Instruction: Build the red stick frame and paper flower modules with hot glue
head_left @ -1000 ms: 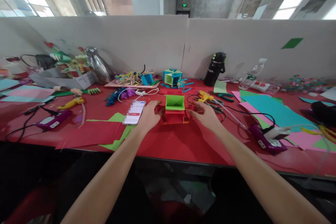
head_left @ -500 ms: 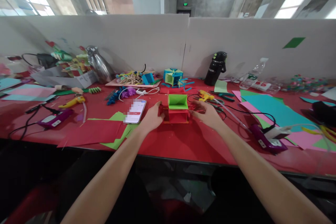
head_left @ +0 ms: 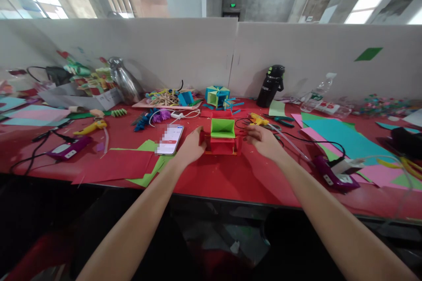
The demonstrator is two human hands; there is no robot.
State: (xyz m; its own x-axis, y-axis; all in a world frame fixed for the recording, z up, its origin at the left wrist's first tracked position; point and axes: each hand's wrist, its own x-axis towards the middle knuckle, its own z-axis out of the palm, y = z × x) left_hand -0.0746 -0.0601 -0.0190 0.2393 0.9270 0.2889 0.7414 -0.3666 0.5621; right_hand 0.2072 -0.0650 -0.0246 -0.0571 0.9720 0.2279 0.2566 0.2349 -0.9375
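One red table [head_left: 211, 180], pale partition behind [head_left: 148, 52]. Left hand [head_left: 192, 145], fingers curled at red-and-green paper piece [head_left: 223, 134], grip unclear; right hand [head_left: 263, 140] just beside it, fingers loosely bent, half open.

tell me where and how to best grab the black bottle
Probably around the middle of the black bottle, with the right hand coming from the front, above the yellow glue gun: it stands upright, its body is a plain cylinder, and the partition is close behind.
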